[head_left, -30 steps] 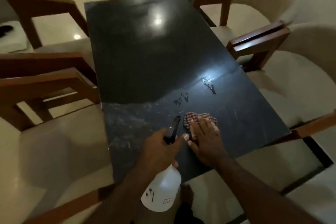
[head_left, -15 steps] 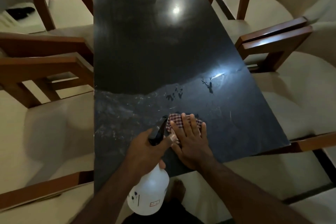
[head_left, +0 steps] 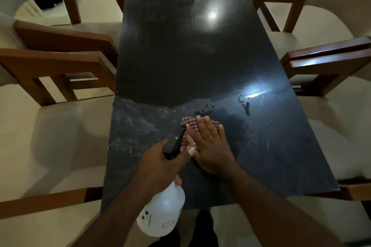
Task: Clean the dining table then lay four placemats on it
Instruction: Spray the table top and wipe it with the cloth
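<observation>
Fingers of the right hand (head_left: 213, 147) lie straight and flat on a checked cloth (head_left: 189, 125), pressing it to the dining table (head_left: 180, 56) near the table's close end, about midway across. The left hand (head_left: 160, 168) curls round the neck of a white spray bottle (head_left: 163, 212) (black trigger head pointing up the table), held over the table's near edge. Droplets (head_left: 244, 104) dot the table beyond the cloth.
</observation>
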